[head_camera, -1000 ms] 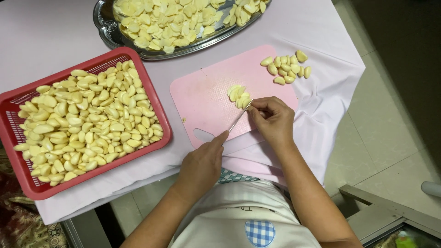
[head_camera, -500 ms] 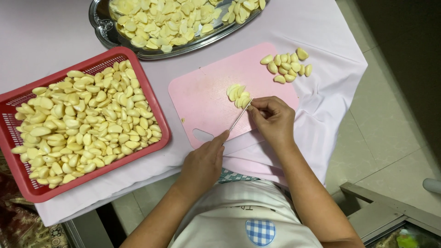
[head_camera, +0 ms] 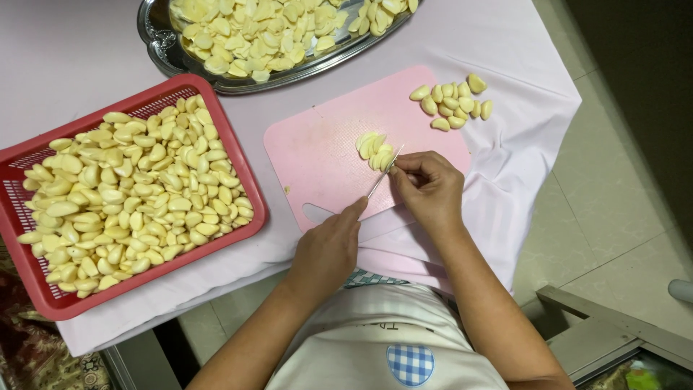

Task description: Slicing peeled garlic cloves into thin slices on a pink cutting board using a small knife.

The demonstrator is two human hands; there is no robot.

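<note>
My left hand (head_camera: 328, 249) grips a small knife (head_camera: 382, 175), index finger stretched along it, the blade angled up to the right. My right hand (head_camera: 429, 189) has its fingers curled and pinches a garlic clove against the pink cutting board (head_camera: 317, 152), right beside the blade tip; the clove is mostly hidden by the fingers. A small heap of garlic slices (head_camera: 374, 146) lies just above the blade. Several whole peeled cloves (head_camera: 453, 101) sit at the board's far right corner.
A red plastic basket (head_camera: 242, 166) full of peeled garlic cloves stands to the left. A silver oval tray (head_camera: 155, 43) with cut garlic pieces lies at the back. A pale pink cloth (head_camera: 520, 137) covers the table; tiled floor is to the right.
Both hands stay in place at the board's middle; the knife and the slices show only a slight shift.
</note>
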